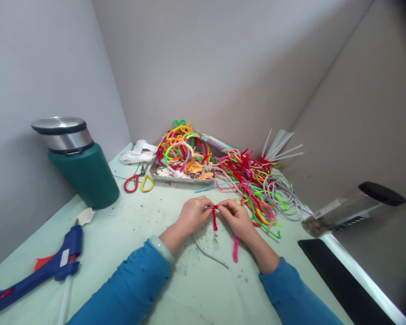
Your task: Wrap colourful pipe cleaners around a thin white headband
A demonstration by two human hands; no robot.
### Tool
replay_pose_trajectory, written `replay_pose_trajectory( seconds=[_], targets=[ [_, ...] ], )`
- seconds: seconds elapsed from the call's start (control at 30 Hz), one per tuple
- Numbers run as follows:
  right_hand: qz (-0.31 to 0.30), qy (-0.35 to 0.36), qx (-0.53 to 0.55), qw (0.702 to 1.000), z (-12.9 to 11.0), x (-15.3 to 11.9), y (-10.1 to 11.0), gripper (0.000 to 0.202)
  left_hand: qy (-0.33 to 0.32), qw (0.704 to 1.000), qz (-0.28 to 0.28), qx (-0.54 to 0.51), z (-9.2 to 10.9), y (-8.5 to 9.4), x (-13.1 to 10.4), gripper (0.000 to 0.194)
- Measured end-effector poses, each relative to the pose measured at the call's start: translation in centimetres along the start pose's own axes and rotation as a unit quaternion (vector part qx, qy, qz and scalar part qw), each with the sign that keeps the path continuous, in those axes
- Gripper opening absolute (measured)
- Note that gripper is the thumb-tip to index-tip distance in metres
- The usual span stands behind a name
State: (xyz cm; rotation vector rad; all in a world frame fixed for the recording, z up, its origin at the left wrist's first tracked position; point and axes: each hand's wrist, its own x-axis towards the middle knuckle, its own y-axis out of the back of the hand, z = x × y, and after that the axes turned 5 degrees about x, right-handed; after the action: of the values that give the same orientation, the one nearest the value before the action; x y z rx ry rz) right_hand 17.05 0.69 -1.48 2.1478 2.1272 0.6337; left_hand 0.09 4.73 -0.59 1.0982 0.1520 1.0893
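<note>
My left hand (pixel 196 214) is closed in a pinch on a thin grey wire (pixel 210 256), whose long tail curves out below the hand over the tabletop. Opposite it, the fingertips of my right hand (pixel 237 219) pinch a red pipe cleaner (pixel 214 222) where it meets the wire. One end of the red piece hangs down between my hands. Just how the two are joined is too small to make out. A pink fuzzy strip (pixel 236 249) lies beside my right wrist, partly covered by the hand.
Behind my hands stands a metal tray (pixel 182 179) heaped with colourful pipe-cleaner shapes. Scissors (pixel 138 182) lie left of it, a tangled pipe-cleaner pile (pixel 246 176) right. A green bottle (pixel 84 176) and blue glue gun (pixel 66 255) are at left, a clear container (pixel 348 214) at right.
</note>
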Motion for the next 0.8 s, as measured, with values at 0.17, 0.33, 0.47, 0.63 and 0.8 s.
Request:
replay_pose_trajectory(
  seconds=[0.17, 0.33, 0.47, 0.63, 0.8],
  targets=[
    [0.005, 0.002, 0.003, 1.0, 0.29, 0.04, -0.03, 0.019, -0.006, 1.0, 0.005, -0.019, 0.04, 0.04, 0.11, 0.013],
    [0.009, 0.005, -0.001, 1.0, 0.49, 0.09, -0.05, 0.019, -0.006, 0.999, 0.003, -0.037, 0.33, 0.28, 0.14, 0.016],
    [0.013, 0.009, -0.006, 1.0, 0.49, 0.09, 0.0, 0.019, 0.01, 0.998, -0.002, -0.055, 0.53, 0.45, 0.14, 0.023],
    [0.011, 0.017, -0.005, 1.0, 0.46, 0.1, 0.02, 0.02, 0.049, 0.996, -0.022, -0.073, 0.65, 0.42, 0.3, 0.031],
    [0.01, 0.03, 0.001, 0.999, 0.25, 0.0, 0.03, 0.019, 0.108, 0.984, -0.048, -0.137, 0.84, 0.67, 0.49, 0.032]
  ],
)
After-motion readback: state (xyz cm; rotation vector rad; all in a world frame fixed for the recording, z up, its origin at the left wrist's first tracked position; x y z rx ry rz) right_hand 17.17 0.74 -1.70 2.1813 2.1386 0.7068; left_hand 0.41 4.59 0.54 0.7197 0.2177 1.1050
